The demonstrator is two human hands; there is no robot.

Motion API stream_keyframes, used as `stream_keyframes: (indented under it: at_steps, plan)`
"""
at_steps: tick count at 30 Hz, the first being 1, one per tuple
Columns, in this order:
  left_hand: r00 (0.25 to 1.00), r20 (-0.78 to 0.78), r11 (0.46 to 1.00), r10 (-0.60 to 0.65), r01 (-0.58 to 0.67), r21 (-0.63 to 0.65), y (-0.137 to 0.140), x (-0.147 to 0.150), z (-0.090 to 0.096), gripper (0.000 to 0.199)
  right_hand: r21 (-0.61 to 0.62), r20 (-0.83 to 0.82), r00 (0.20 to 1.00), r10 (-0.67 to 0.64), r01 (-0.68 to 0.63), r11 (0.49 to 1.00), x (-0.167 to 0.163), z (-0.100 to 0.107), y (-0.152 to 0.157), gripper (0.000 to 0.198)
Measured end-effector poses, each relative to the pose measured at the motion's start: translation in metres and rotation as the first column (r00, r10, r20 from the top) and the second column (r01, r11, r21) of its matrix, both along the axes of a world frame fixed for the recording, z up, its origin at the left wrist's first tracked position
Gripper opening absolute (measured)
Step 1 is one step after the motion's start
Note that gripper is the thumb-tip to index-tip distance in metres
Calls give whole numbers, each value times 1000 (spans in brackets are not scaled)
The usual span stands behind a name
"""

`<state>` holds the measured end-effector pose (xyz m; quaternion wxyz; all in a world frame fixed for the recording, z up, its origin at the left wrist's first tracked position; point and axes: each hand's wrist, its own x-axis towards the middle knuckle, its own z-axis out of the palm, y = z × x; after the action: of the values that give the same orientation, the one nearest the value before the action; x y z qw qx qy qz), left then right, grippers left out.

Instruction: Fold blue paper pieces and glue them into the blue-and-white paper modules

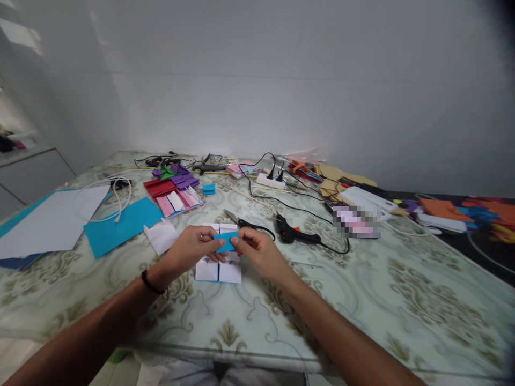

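Between my two hands is a small folded piece of blue paper (226, 242). My left hand (197, 247) pinches its left end, thumb on top, and a dark band circles that wrist. At the right end, the thumb and fingers of my right hand (254, 247) are closed on the same piece. Beneath them on the table lie white paper pieces with blue edges (218, 271), partly hidden by my hands. Scissors (249, 224) with black handles rest just beyond my right hand. A black glue gun (298, 231) lies farther right, its cord trailing away.
Blue sheet (124, 225), white sheets (52, 220) and a white cable (124, 206) lie left. Folded red paper (160, 187), pink paper (179, 202) and a small blue piece (209, 189) sit farther back. A power strip (270, 181) and phone (356, 221) are to the right.
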<state>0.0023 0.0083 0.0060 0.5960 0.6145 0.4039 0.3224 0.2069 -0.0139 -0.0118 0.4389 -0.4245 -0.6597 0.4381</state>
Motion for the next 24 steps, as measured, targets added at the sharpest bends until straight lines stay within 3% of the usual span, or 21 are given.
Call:
stream_keyframes:
  at_steps: [9,15,19,24]
  plan:
    - [998,-6,997,-67,67,36,-5,0,-3,44,-56,-24,996,86,-87,995,-1,-2,-2,51]
    - [977,-121,982,-173,181,52,-9,1,-1,39,42,186,982,45,-54,998,3,5,-5,53]
    - [980,-125,981,-156,168,96,-11,2,-3,41,57,186,982,27,-38,998,3,8,-5,55]
    - [979,-124,984,-159,168,62,-12,2,0,45,126,183,983,25,-49,991,4,8,-5,57]
